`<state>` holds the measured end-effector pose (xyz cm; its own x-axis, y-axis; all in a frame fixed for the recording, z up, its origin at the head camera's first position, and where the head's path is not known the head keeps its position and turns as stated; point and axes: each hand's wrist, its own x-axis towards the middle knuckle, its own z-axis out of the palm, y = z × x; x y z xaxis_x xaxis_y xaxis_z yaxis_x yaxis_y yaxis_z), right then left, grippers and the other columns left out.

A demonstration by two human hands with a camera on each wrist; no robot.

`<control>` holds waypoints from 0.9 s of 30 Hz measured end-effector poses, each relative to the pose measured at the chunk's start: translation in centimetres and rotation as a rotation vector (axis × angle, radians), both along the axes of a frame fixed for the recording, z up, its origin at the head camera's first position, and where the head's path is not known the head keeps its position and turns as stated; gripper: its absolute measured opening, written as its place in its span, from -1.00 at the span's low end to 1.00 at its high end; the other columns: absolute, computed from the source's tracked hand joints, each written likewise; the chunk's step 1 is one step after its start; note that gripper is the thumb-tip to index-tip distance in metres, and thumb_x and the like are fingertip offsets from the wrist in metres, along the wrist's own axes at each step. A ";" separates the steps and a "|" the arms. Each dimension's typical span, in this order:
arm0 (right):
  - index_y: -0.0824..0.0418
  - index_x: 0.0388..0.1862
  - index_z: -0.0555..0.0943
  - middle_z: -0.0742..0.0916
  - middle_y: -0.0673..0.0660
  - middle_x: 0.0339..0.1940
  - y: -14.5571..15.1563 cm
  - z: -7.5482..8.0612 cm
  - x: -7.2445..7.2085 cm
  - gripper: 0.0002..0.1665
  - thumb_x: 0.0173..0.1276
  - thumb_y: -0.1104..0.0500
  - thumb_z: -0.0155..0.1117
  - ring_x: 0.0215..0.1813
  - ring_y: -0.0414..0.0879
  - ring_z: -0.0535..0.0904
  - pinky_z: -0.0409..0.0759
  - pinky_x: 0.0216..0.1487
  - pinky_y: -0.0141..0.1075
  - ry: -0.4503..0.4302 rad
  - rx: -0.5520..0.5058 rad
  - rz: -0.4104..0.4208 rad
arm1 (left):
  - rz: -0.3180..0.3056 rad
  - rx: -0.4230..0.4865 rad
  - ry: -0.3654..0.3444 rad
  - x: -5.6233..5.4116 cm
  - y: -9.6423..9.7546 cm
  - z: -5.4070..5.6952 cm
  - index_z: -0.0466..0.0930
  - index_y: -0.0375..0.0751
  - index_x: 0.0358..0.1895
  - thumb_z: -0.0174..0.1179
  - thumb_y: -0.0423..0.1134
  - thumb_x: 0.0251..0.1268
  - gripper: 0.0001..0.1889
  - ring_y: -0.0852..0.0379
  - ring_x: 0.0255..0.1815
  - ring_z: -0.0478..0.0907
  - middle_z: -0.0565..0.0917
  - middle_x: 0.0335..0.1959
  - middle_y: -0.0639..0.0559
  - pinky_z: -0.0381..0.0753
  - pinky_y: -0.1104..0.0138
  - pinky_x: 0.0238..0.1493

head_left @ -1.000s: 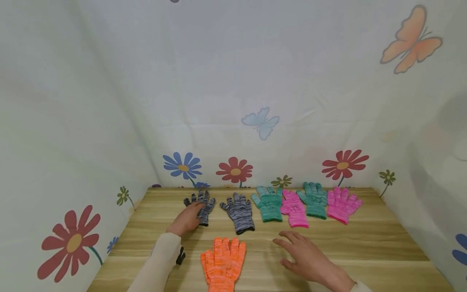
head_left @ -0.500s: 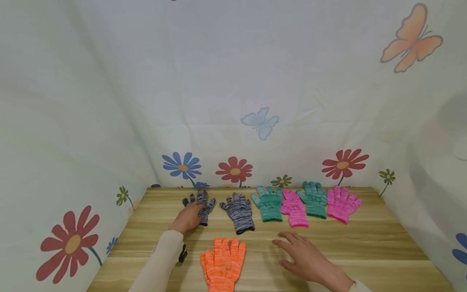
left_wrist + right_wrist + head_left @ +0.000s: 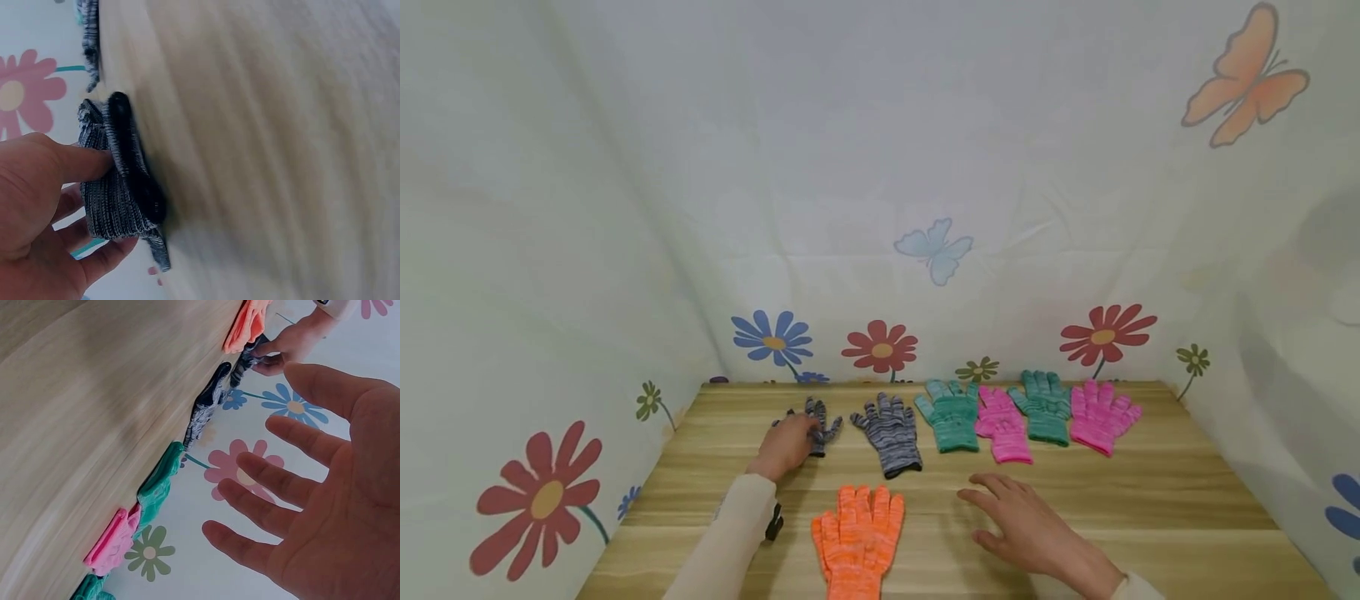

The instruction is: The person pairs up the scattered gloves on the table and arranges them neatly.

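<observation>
At the table's back left, my left hand [image 3: 786, 446] pinches a dark grey striped knit glove [image 3: 109, 203] between thumb and fingers. In the left wrist view the glove's knit bunches up, its black cuff edge [image 3: 134, 169] facing the table. A second grey striped glove [image 3: 891, 435] lies flat to the right of that hand. My right hand [image 3: 1026, 529] hovers over the table's right half, fingers spread and slightly bent, holding nothing. Orange gloves [image 3: 859, 537], one partly over another, lie between my hands near the front edge.
Along the back right lie a green glove [image 3: 953, 418], a pink glove [image 3: 1003, 425], a second green glove [image 3: 1045, 408] and a second pink glove [image 3: 1105, 417], some touching. White flowered curtains [image 3: 820, 208] surround the wooden table [image 3: 1097, 492] at the back and sides.
The grey glove under my left hand has gathered and its fingers show less than before. My right hand stays nearly where it was.
</observation>
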<state>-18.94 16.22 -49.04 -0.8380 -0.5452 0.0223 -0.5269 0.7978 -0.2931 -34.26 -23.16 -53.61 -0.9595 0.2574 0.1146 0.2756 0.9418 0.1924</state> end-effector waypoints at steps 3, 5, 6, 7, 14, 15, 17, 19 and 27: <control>-0.03 0.32 0.50 0.52 0.18 0.35 0.0 0.0 0.0 -0.40 0.32 -0.04 0.36 0.37 0.19 0.41 0.42 0.24 0.27 -0.017 -0.022 0.010 | 0.013 0.018 0.031 0.4 -0.2 0.4 0.70 -0.07 -0.04 0.18 -0.42 0.28 -0.74 -0.13 -0.05 0.64 0.70 -0.07 -0.08 0.66 -0.03 -0.13; -0.03 0.33 0.49 0.51 0.19 0.35 0.0 -0.1 -0.1 -0.40 0.32 -0.03 0.36 0.38 0.20 0.40 0.42 0.24 0.28 -0.022 -0.028 0.007 | 0.017 0.044 0.059 0.8 -0.2 0.8 0.70 -0.06 -0.05 0.18 -0.43 0.27 -0.74 -0.13 -0.07 0.64 0.70 -0.09 -0.07 0.66 -0.03 -0.19; -0.04 0.33 0.49 0.51 0.19 0.35 0.0 -0.1 -0.2 -0.40 0.32 -0.02 0.36 0.38 0.20 0.40 0.42 0.24 0.29 -0.015 -0.035 0.004 | 0.016 0.057 0.081 0.9 -0.2 1.0 0.70 -0.06 -0.06 0.18 -0.44 0.27 -0.74 -0.13 -0.08 0.64 0.69 -0.10 -0.06 0.65 -0.03 -0.22; -0.04 0.33 0.49 0.51 0.19 0.35 0.1 -0.1 -0.2 -0.40 0.32 -0.02 0.36 0.38 0.20 0.40 0.42 0.23 0.29 -0.009 -0.040 0.003 | 0.015 0.067 0.099 1.0 -0.2 1.2 0.69 -0.05 -0.06 0.18 -0.44 0.27 -0.74 -0.12 -0.09 0.64 0.69 -0.11 -0.04 0.65 -0.02 -0.26; -0.07 0.35 0.47 0.51 0.18 0.36 0.2 -0.2 -0.6 -0.38 0.32 -0.02 0.36 0.38 0.20 0.41 0.43 0.24 0.29 -0.009 -0.033 0.008 | 0.008 0.100 0.157 1.9 0.0 1.8 0.69 -0.02 -0.10 0.20 -0.43 0.28 -0.76 -0.07 -0.07 0.63 0.68 -0.10 0.01 0.65 0.02 -0.23; -0.07 0.36 0.47 0.51 0.18 0.36 0.2 -0.2 -0.6 -0.38 0.32 -0.02 0.36 0.38 0.20 0.41 0.42 0.25 0.28 -0.005 -0.032 0.006 | 0.004 0.105 0.172 2.0 0.0 1.9 0.69 -0.01 -0.10 0.20 -0.42 0.28 -0.76 -0.07 -0.07 0.63 0.68 -0.10 0.01 0.66 0.02 -0.22; -0.05 0.35 0.47 0.51 0.19 0.36 0.3 -0.1 -0.7 -0.37 0.31 -0.02 0.37 0.38 0.21 0.41 0.42 0.25 0.29 0.005 -0.042 0.005 | -0.003 0.111 0.198 2.1 0.3 2.2 0.69 0.00 -0.10 0.21 -0.40 0.29 -0.77 -0.05 -0.07 0.63 0.68 -0.10 0.02 0.66 0.02 -0.20; -0.04 0.35 0.47 0.51 0.19 0.35 0.4 0.0 -0.7 -0.37 0.31 -0.02 0.37 0.38 0.20 0.41 0.42 0.25 0.28 0.015 -0.048 0.002 | -0.006 0.116 0.216 2.3 0.7 2.7 0.69 0.01 -0.10 0.21 -0.39 0.30 -0.78 -0.04 -0.08 0.63 0.67 -0.11 0.03 0.66 0.04 -0.19; -0.03 0.34 0.48 0.52 0.17 0.34 0.6 0.1 -0.6 -0.38 0.31 -0.02 0.37 0.37 0.18 0.42 0.41 0.25 0.28 0.032 -0.061 -0.022 | -0.054 0.103 0.308 3.7 2.9 4.8 0.68 -0.03 -0.14 0.23 -0.39 0.29 -0.82 0.00 -0.09 0.62 0.64 -0.11 0.01 0.67 0.12 -0.24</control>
<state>-19.53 16.81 -48.97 -0.8482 -0.5233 0.0815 -0.5190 0.7907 -0.3247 -30.51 -20.22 -48.81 -0.8610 0.2786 0.4255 0.3842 0.9045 0.1853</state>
